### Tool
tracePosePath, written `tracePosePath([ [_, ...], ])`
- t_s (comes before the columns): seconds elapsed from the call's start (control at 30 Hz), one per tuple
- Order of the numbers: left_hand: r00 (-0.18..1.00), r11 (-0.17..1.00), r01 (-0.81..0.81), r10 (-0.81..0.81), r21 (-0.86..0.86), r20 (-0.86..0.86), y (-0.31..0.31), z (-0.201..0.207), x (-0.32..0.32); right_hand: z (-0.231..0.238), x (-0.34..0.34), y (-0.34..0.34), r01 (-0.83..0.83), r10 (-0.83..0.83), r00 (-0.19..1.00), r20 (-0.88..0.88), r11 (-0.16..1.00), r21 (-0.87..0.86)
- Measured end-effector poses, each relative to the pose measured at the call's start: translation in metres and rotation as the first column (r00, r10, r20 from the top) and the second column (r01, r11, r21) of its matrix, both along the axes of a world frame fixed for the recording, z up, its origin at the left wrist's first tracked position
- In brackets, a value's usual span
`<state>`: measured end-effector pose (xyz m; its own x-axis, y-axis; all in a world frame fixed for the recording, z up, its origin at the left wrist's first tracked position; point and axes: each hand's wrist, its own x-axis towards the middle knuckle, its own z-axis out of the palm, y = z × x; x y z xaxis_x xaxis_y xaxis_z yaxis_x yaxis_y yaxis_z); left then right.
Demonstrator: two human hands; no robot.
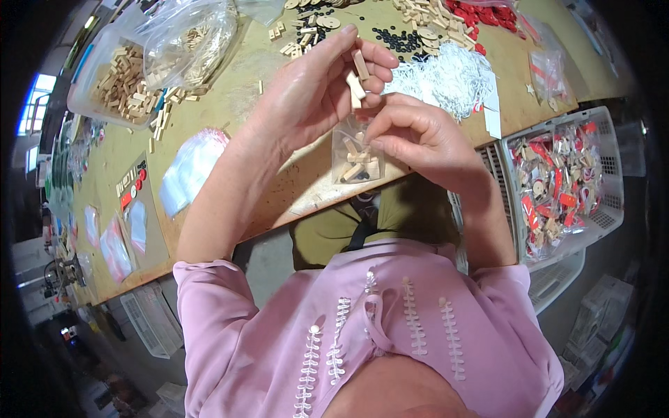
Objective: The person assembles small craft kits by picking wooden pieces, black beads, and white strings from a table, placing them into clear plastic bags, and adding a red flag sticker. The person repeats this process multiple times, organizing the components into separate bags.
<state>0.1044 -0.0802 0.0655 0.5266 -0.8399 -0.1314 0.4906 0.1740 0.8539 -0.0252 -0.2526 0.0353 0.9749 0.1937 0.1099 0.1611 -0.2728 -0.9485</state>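
Observation:
My left hand (310,80) is cupped on its side, with a few small pale wooden blocks (356,86) lying against its curled fingers. Just below, a small clear plastic bag (343,157) hangs at the table's near edge. Inside it are several wooden pieces and some small black ones. My right hand (422,131) pinches the bag's upper right side between thumb and fingers. The bag's mouth lies right under the left hand's fingers and is partly hidden by them.
A clear tub (82,106) of wooden blocks stands far left. Empty plastic bags (191,171) lie left of my arm. Black rings (401,43), white string (456,80) and red pieces (488,17) are heaped at the back. A white crate (613,164) of filled bags stands right.

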Motion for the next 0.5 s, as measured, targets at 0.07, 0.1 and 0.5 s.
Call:
tracePosePath([
  [0.07,0.999,0.998,-0.044,0.042,-0.047,-0.031,0.003,-0.003,-0.005,-0.002,-0.001,0.007,0.016,-0.016,1.000,-0.008,1.000,0.001],
  [0.1,0.999,0.992,0.012,-0.016,-0.127,-0.029,0.008,-0.008,0.000,-0.006,0.001,0.008,0.022,-0.022,0.999,0.047,1.000,-0.004],
  [0.5,0.996,0.981,-0.083,0.074,-0.174,-0.056,0.014,-0.011,-0.011,-0.004,0.004,0.010,0.010,-0.010,1.000,0.021,1.000,-0.025],
])
